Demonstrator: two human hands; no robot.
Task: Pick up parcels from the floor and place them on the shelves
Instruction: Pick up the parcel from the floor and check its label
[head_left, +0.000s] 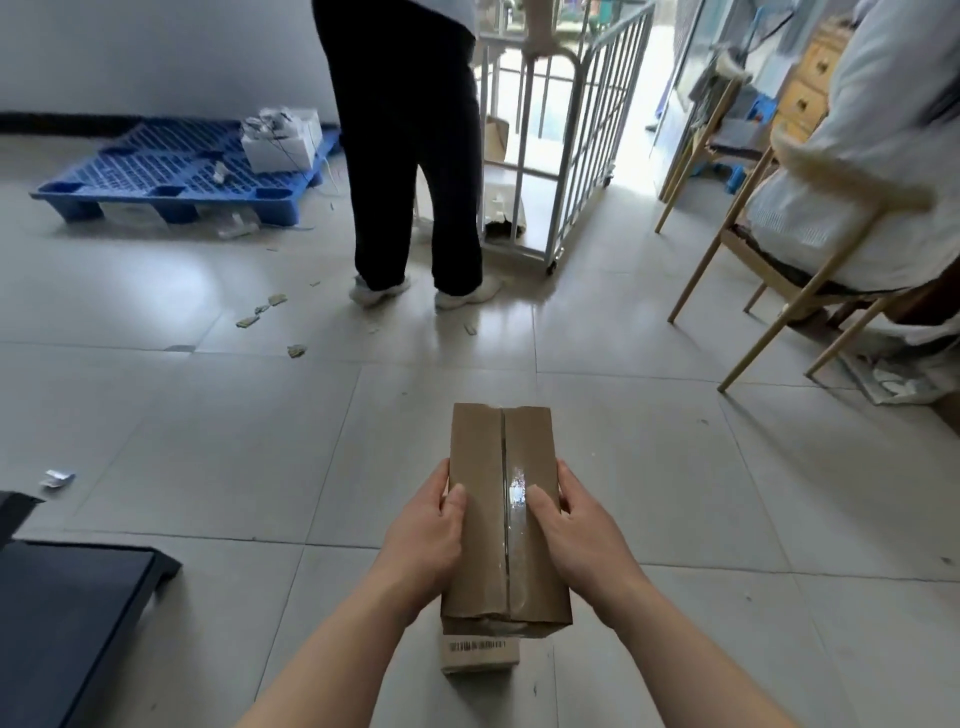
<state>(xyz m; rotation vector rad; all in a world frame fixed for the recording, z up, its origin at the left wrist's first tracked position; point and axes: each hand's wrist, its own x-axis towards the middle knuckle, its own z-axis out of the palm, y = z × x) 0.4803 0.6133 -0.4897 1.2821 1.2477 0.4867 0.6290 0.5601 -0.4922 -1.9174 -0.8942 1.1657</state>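
I hold the long brown cardboard parcel with a clear-taped centre seam (504, 514) in the lower centre of the frame, above the grey tiled floor (208, 415). My left hand (426, 540) grips its left long side and my right hand (582, 540) grips its right long side. On each hand the thumb lies flat on the top face and the other fingers wrap around the side wall and under, so both hands are closed on the parcel. A barcode label (480, 649) shows on the near end face.

Task status: pick-up appears complete for this parcel, which looks clear of the floor. Placement is not yet done. No shelf is identifiable in view; a dark flat panel (67, 613) at lower left may belong to one, but I cannot tell. No other parcels are visible on the floor nearby.

Clearances: the tiles directly around the parcel are open. A person in black trousers (410, 156) stands at upper centre, a hand on a white wire roll cage (571, 130), blocking the straight-ahead path. A blue plastic pallet (182, 171) with a white box (283, 137) lies at upper left. Splayed wooden chair legs (753, 291) project from the right edge. Paper scraps (260, 314) litter mid-frame left. I judge the widest free lane to be centre-left.
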